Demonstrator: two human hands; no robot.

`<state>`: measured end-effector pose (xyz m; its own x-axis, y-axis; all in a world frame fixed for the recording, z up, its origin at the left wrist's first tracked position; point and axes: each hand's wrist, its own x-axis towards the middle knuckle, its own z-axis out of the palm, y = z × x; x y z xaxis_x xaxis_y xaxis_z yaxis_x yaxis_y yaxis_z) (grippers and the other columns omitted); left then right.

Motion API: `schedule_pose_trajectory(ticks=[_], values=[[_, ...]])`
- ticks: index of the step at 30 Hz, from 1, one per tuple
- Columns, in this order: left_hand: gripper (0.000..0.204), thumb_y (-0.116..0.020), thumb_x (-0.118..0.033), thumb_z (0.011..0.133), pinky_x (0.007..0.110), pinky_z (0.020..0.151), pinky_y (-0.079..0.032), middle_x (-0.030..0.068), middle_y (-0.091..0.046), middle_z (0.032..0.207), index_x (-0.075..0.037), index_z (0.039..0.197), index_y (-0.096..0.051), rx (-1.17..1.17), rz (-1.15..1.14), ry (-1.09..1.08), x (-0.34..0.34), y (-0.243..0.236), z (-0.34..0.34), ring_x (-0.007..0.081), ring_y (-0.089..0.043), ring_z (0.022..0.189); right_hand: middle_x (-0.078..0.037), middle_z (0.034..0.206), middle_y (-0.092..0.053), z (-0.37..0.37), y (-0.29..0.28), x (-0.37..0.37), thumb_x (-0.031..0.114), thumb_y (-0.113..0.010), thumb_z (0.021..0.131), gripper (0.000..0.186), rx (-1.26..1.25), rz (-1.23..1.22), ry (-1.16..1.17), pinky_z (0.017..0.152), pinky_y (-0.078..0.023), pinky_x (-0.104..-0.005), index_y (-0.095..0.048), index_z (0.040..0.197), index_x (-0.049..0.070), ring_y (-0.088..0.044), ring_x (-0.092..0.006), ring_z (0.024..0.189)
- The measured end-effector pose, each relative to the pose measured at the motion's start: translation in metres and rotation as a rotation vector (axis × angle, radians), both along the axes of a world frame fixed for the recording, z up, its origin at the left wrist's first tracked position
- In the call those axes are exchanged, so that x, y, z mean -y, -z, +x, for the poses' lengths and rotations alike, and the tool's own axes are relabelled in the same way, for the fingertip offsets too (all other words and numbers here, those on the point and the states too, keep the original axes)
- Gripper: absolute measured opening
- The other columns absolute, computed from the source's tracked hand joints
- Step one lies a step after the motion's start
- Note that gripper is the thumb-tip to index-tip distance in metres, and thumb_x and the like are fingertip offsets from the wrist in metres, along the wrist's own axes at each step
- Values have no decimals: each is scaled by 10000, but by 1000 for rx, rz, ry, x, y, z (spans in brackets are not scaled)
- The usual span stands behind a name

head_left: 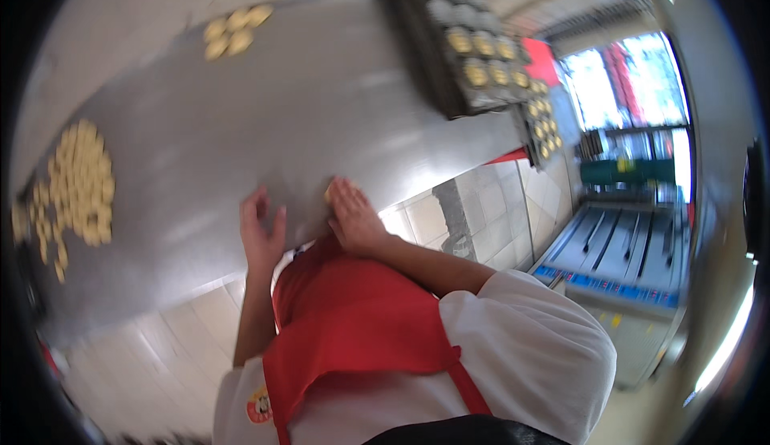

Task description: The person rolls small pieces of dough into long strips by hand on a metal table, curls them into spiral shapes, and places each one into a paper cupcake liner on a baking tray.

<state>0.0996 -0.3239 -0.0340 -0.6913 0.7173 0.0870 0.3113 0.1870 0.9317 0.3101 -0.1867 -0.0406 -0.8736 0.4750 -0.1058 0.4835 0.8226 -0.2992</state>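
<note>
My right hand (pixel 353 212) lies flat near the front edge of the steel table (pixel 208 132), palm down with fingers stretched out. A small bit of pale yellow dough (pixel 329 192) shows beside its fingertips; the hand covers the rest. To the left, my left hand (pixel 261 224) hovers at the table's edge, fingers loosely bent, thumb apart, holding nothing. A heap of small yellow dough pieces (pixel 84 180) sits at the table's left end. Several flattened dough rounds (pixel 237 32) are grouped along the far edge.
At the far right of the table stands a dark tray of round moulds (pixel 481 52), some with yellow dough inside. Another tray with dough (pixel 544 128) is beyond it. To the right is a slotted metal appliance (pixel 618 244) with a blue front strip, and tiled floor (pixel 497 204).
</note>
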Motion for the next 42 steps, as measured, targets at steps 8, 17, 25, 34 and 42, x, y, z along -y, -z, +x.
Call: schedule_pose_trajectory(ticks=[8,17,25,34,42], values=[[474,-736,-104,983,430,1073,-522,172,-623,1331,6,1417,-580,-48,51,-31,-2,-16,-10,313,-637,1245,-294,1765,-139,-199,24,-199,691,-399,1052,1032,-64,369,222,1315,-75,-626,-149,1677,-90,-75,-480,1642],[759,-661,-258,998,621,1301,-140,311,-312,1698,4,1640,-354,-6,-3,418,-121,1,110,536,-173,1608,-256,1788,-78,-29,23,-48,588,-513,1041,912,321,141,-20,1310,-121,-627,-200,1725,73,-70,-454,1652],[769,-487,-494,1075,717,1272,-102,242,-235,1757,-54,1682,-320,-664,-352,-135,-268,31,-27,517,-145,1621,-267,1781,-101,-132,10,-222,519,-413,1081,769,-28,184,258,1291,-57,-692,-248,1720,125,-64,-561,1618],[768,-643,-341,1008,688,1280,-168,218,-238,1765,-134,1690,-356,-483,-734,347,-89,-1,118,555,-146,1610,-196,1769,-222,54,-6,-128,459,-580,1045,726,69,-152,-210,1260,-216,-697,-381,1670,148,-208,-526,1599],[727,-454,-541,1097,674,1284,-159,289,-239,1741,-200,1715,-280,-714,-603,-257,-215,29,-56,584,-170,1585,-275,1754,-193,-94,23,-239,563,-449,1093,759,-107,172,106,1272,-120,-707,-322,1693,117,-148,-595,1584]])
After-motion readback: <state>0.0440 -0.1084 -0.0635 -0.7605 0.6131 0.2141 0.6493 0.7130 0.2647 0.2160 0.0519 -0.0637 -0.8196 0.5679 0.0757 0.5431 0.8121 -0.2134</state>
